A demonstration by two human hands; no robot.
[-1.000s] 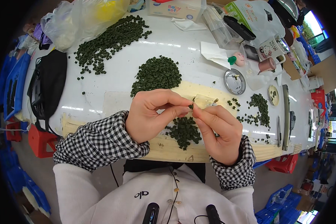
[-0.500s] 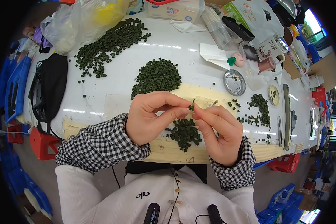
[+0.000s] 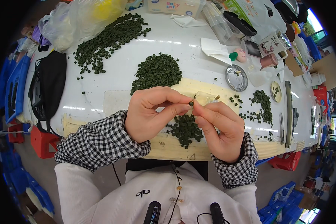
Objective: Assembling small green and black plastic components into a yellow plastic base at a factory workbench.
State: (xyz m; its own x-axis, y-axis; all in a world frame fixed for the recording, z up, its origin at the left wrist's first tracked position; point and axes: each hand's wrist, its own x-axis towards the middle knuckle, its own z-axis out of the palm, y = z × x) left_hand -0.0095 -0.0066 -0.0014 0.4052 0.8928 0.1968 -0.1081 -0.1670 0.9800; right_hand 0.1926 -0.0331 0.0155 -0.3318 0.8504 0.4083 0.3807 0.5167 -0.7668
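Note:
My left hand (image 3: 147,114) pinches a small dark green part (image 3: 191,103) between thumb and forefinger. The bent fingers of my right hand (image 3: 222,130) meet it there, the forefinger tip against the part; whatever else they hold is too small to make out. Just behind my right fingers lies a cream-coloured block (image 3: 205,98), and a thin stick with a brownish tip (image 3: 217,98) shows beside it. Beneath my hands is a small heap of dark green pieces (image 3: 185,130). A larger heap of like pieces (image 3: 156,73) sits farther back.
More green pieces spread at the far left (image 3: 110,39) and at the right (image 3: 262,106). Tweezers (image 3: 282,127) and a metal ruler (image 3: 288,115) lie on the right. A round metal lid (image 3: 236,78), a mug (image 3: 271,46) and a black bag (image 3: 52,89) stand around the table.
The whole view has shifted slightly, with the table things a little higher in it. Both hands keep nearly the same pose, fingertips together at the small part.

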